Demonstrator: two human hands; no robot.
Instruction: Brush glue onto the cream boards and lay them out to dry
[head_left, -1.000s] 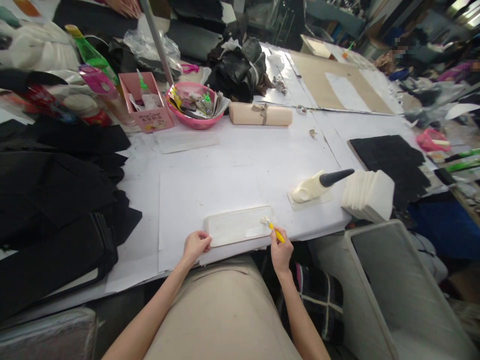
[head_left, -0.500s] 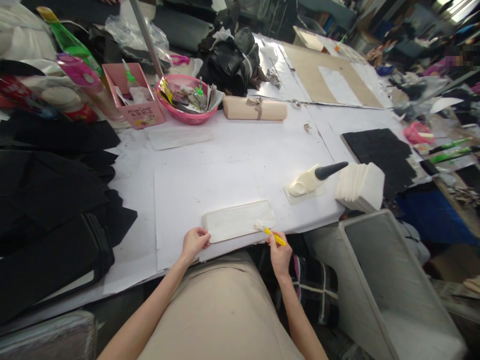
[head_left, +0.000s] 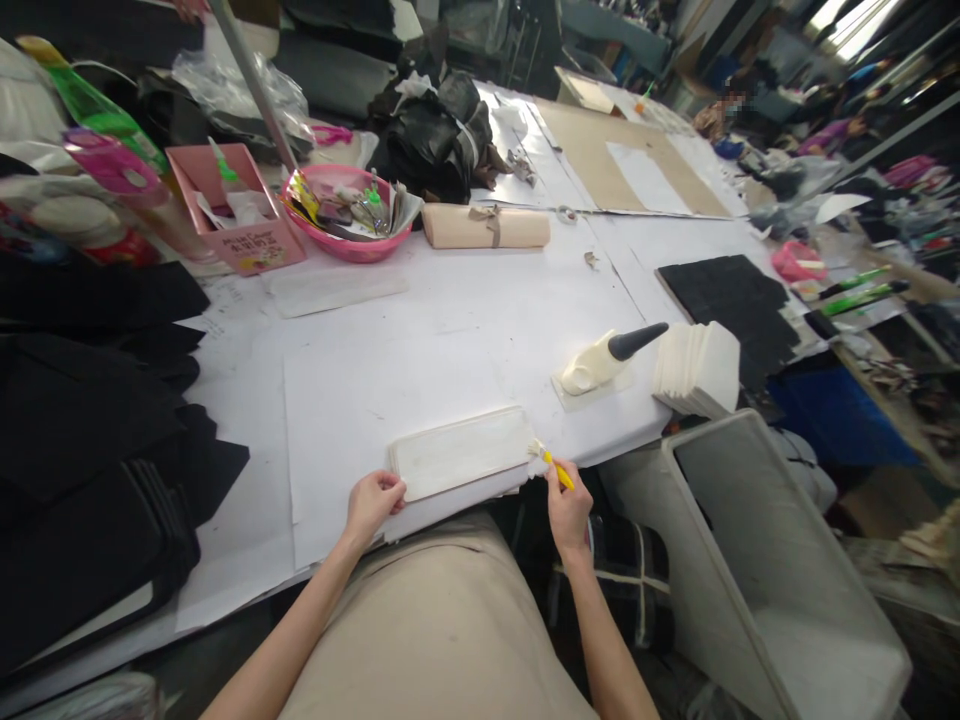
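You're gripping the yellow brush [head_left: 559, 472] with your right hand [head_left: 569, 507] at the right end of the white strips [head_left: 461, 451], bristles [head_left: 535, 449] perhaps touching them, while your left hand [head_left: 372, 504] is pinching their near left corner. They're lying on the paper [head_left: 337, 390].

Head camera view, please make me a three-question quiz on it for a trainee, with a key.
1. Which hand holds the yellow-handled brush with pale bristles?
2. True or false: the left hand is touching the cream container with a black cone-shaped tip.
3. In the picture, what lies just right of the round pink plastic bowl?
A. Rolled peach-coloured sheet
B. Green plastic bottle
C. Pink lettered box

Key
1. The right hand.
2. False; it is at a corner of the stacked long off-white strips.
3. A.
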